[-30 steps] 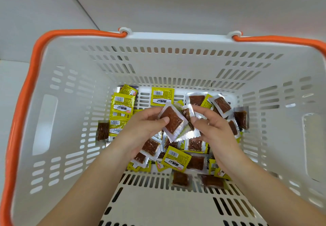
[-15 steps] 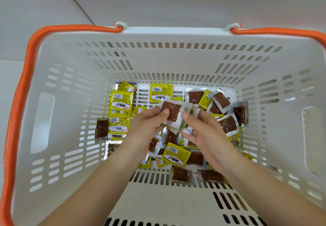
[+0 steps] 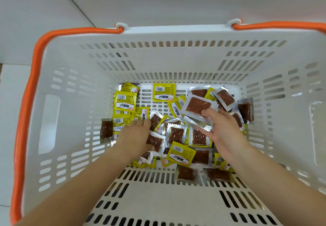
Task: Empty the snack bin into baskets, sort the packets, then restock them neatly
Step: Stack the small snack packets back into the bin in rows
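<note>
While right hand (image 3: 224, 129) pinches clear packets (image 3: 197, 106), left hand (image 3: 135, 134) palm-down, fingers curled onto pile (image 3: 176, 136).

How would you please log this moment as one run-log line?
stage: sorting | right hand: holds clear packet | left hand: reaching into packet pile | basket: white

1. The basket (image 3: 67, 84) is showing as white moulded plastic, smooth and faintly satin, with slotted walls and floor.
2. Its handles (image 3: 26, 102) are looking like glossy orange plastic.
3. The yellow packets (image 3: 164, 92) are showing printed film with a soft sheen.
4. The clear-fronted packets (image 3: 197, 106) are gleaming with shiny silver foil edges, crimped and serrated.
5. The surface behind (image 3: 176, 0) is appearing white, matt and smooth.
</note>
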A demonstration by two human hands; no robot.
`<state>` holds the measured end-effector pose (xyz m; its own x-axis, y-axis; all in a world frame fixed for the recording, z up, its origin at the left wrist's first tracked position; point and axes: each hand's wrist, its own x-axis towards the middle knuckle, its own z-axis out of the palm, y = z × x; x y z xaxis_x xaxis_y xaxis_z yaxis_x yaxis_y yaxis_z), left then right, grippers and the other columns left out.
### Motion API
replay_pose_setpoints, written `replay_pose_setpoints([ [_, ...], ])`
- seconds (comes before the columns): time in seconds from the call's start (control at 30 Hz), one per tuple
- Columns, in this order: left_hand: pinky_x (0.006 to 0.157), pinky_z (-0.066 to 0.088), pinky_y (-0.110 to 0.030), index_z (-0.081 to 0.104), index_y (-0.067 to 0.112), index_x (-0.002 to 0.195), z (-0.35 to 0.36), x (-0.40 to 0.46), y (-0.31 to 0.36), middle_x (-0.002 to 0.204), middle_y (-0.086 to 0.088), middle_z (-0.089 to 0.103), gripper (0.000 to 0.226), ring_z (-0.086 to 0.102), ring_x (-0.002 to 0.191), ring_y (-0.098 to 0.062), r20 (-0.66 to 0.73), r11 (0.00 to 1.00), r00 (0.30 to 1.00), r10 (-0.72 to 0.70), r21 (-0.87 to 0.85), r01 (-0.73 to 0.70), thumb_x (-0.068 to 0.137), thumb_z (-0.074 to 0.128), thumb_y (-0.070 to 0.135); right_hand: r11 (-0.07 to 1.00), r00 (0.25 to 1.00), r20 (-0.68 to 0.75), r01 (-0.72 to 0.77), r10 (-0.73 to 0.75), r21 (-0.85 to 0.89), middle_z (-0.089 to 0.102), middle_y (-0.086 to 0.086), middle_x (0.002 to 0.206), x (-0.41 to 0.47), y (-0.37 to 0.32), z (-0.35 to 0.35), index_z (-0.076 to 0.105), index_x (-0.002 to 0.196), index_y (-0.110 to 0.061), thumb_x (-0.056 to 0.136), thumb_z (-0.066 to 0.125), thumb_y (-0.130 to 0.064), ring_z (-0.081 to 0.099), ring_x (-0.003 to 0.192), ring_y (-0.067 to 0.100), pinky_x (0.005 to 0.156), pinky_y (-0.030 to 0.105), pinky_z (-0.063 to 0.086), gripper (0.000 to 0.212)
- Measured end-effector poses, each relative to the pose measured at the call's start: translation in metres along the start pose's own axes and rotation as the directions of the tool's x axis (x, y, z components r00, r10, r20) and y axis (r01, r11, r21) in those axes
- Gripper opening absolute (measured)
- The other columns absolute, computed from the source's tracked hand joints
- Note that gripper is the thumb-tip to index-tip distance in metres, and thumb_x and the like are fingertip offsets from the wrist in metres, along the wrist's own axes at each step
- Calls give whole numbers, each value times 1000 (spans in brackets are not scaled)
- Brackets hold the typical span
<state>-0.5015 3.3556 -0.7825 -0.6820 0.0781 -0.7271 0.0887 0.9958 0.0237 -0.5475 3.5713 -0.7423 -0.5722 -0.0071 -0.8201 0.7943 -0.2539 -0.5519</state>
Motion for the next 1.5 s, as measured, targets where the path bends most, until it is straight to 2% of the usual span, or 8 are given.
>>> replay_pose_setpoints([
  [0.47,72,44,-29,42,19,125,7,-22,-19,122,-1,48,39,52,109,-19,5,996,997,82,26,-82,94,52,41,980,996,88,5,13,-199,65,2,100,-3,8,6,62,90,-19,90,57,-6,62,100,18,94,40,51,14],
  [0.6,67,43,-28,41,24,102,11,-19,-28,100,1,53,29,54,86,-17,46,960,999,-26,-278,38,87,66,25,951,994,93,-18,49,-309,65,5,115,-4,14,7,64,107,-17,89,59,-11,60,110,19,97,43,50,20],
  [0.73,60,46,-14,48,26,124,8,-16,-27,110,2,53,51,53,75,-9,109,821,994,-21,-565,80,84,66,1,945,994,89,-26,58,-325,65,5,115,-2,15,6,63,109,-17,89,60,-12,59,110,18,98,45,49,21],
  [0.97,74,45,-13,70,22,106,-8,-17,-40,92,3,65,33,60,83,-8,125,804,992,25,-593,54,82,67,-1,952,993,108,-17,52,-305,66,1,105,-3,12,6,62,94,-26,90,58,-10,61,103,16,97,41,50,17],
  [1.07,78,47,-21,68,29,87,-29,-22,-47,94,3,68,29,63,85,-5,52,621,999,16,-784,31,84,67,0,944,995,103,32,2,-327,60,-6,100,-4,12,5,54,112,-31,91,57,-11,58,93,13,96,44,50,30],
  [1.2,66,50,-16,63,20,111,-51,-27,-36,112,-2,65,27,64,90,-5,113,273,992,51,-957,95,86,66,10,857,970,225,188,-86,-480,48,-17,91,-6,11,5,46,132,-43,91,53,-11,45,75,20,92,51,49,52],
  [1.33,59,49,-12,64,23,102,-59,-21,-11,106,-1,64,20,63,85,-6,34,288,999,19,-957,27,85,69,13,937,956,293,116,-15,-331,48,-9,93,-7,8,6,58,122,-35,89,45,0,51,69,5,78,42,59,50],
  [1.5,55,48,-12,64,25,92,-62,-17,-2,100,-2,62,21,60,80,-4,-50,213,994,-94,-977,-29,81,73,10,983,956,289,3,51,-182,44,-6,135,1,6,7,66,103,-38,86,57,-16,47,119,28,68,40,58,29],
])
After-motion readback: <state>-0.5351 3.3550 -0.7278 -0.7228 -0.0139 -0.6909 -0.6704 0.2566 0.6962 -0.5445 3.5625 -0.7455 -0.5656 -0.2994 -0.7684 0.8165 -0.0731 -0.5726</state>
